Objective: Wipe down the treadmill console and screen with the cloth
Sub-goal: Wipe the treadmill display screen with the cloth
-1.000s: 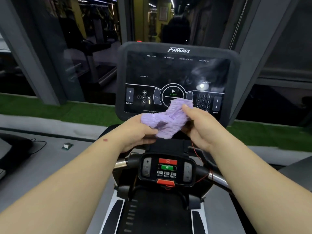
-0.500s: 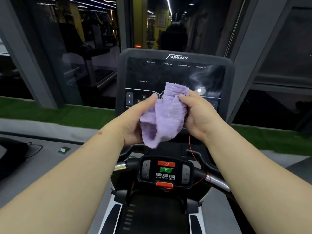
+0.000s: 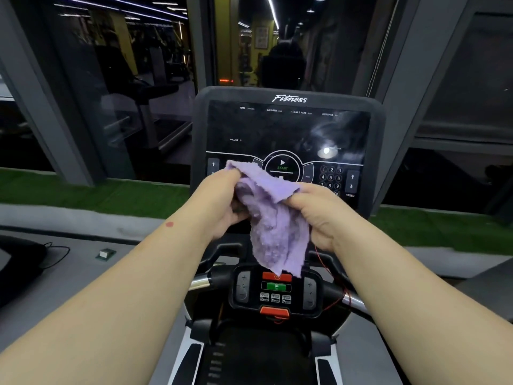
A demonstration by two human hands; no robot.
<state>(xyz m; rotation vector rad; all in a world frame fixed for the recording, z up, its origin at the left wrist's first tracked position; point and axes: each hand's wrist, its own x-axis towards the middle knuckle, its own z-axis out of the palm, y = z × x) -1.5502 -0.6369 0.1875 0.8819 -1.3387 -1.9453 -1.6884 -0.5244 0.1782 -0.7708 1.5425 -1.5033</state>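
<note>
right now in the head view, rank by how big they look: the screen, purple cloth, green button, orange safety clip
1. screen
2. purple cloth, though it is nearer the camera
3. green button and orange safety clip look alike

— What is seen in front of the console (image 3: 288,99)?

— A purple cloth (image 3: 273,218) is held up by both hands; its upper edge is pinched by the left hand (image 3: 222,202) and the right hand (image 3: 319,215), and the rest is left hanging over the lower control panel (image 3: 276,290).

— And the screen (image 3: 277,129)?

— It is dark, with a bright reflection at its right. START, a number pad and arrow keys are shown along its lower part, partly covered by the cloth and hands.
</note>
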